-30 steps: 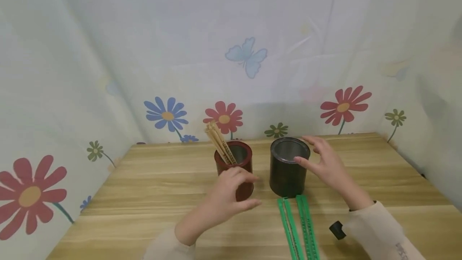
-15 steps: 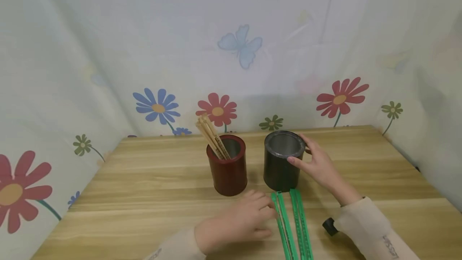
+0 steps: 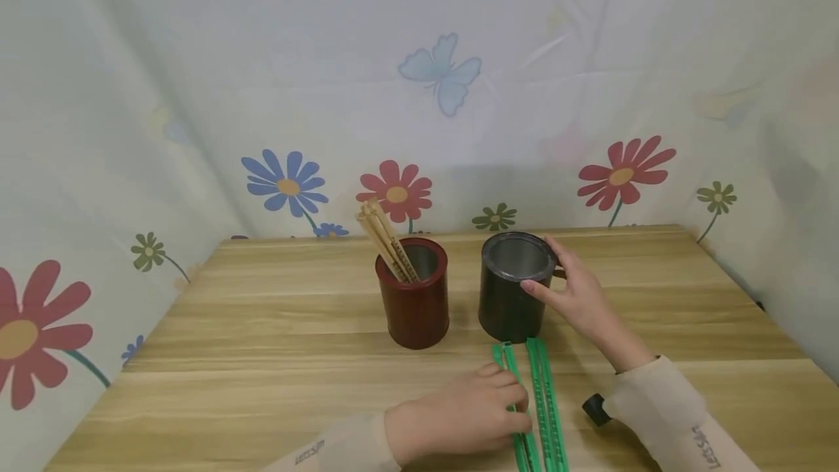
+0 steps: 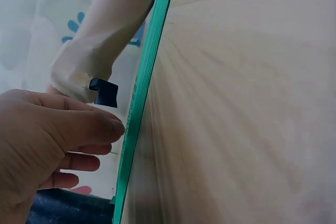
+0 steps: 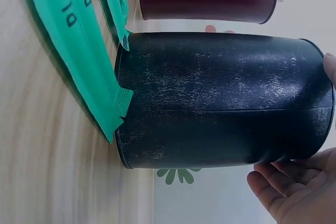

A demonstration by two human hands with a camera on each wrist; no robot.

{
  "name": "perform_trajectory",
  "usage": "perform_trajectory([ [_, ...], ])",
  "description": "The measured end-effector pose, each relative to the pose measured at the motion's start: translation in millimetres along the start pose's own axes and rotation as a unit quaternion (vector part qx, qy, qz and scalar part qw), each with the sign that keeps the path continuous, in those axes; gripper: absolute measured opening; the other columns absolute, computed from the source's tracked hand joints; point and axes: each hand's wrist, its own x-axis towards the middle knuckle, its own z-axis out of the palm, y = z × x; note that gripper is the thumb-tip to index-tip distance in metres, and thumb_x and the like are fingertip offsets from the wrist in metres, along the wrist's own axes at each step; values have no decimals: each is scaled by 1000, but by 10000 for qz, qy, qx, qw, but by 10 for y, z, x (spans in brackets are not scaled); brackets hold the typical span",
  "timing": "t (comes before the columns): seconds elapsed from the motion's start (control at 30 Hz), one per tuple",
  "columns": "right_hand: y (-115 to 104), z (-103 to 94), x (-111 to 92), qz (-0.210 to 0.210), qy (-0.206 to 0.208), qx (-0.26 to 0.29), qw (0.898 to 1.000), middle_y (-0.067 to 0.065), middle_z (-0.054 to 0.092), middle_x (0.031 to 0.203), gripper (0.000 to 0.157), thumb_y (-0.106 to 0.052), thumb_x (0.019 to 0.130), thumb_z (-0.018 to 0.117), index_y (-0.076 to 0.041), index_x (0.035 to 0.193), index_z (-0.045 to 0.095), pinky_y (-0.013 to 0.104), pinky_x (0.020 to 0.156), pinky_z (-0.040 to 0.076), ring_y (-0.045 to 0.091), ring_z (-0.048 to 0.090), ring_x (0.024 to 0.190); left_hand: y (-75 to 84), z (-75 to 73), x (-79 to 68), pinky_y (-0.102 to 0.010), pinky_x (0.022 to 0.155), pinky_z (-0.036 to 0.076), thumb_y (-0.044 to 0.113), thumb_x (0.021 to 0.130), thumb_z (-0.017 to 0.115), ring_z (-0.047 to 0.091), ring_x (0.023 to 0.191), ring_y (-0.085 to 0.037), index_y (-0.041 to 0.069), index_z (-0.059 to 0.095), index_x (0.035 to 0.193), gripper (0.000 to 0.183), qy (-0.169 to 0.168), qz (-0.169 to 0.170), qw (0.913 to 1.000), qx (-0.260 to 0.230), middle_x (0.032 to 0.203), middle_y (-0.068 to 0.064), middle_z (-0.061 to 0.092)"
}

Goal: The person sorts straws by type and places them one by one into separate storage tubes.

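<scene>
My left hand [image 3: 481, 414] is over the left pair of long, thin green packets [image 3: 507, 352], its fingertips at their upper part. In the left wrist view, thumb and fingers are beside a green packet [image 4: 137, 95]; no firm hold shows. My right hand [image 3: 580, 301] holds an upright black cylindrical holder [image 3: 510, 304] near its rim, thumb on the near side and fingers round the right side. A second pair of printed green packets [image 3: 548, 406] lies just to the right. The right wrist view shows the packets' ends [image 5: 113, 114] against the base of the holder.
A dark red holder [image 3: 416, 315] stands left of the black one, with several pale wooden sticks [image 3: 387, 242] leaning in it. A small black object [image 3: 595, 410] is beside the right sleeve. A flower-printed curtain [image 3: 314, 108] hangs behind the wooden table [image 3: 282, 312].
My left hand has moved from in front of the red holder down and right to the green packets. My right hand has closed in on the black holder's rim.
</scene>
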Motion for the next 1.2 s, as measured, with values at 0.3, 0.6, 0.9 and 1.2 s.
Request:
perform_trajectory([
  [0.3,-59,2,-1,37,5,-39,10000,25,34,151,84,-35,89,67,-3,152,22,58,98,45,44,48,125,22,29,34,-20,89,42,26,89,62,53,93,-3,34,69,96,13,-212,181,9995,160,92,15,59],
  [0.6,-71,11,-14,-25,101,-8,9999,24,35,150,82,-31,88,69,-3,151,24,55,98,46,41,44,130,25,42,34,-22,95,41,30,95,55,53,95,-2,36,67,103,15,-301,391,9983,315,95,16,59],
  [0.9,-57,17,-14,39,129,-66,9999,24,34,151,83,-32,88,68,-3,151,24,54,98,46,41,44,129,16,34,44,-20,94,39,31,97,52,55,96,1,36,66,104,16,-340,603,9974,223,96,21,62],
  [1.2,-36,28,-23,47,152,-104,9998,24,35,151,82,-33,88,68,-4,152,24,54,96,47,41,47,127,-28,-41,7,-23,98,39,27,96,54,56,94,0,33,65,98,13,28,595,9976,352,92,21,63],
])
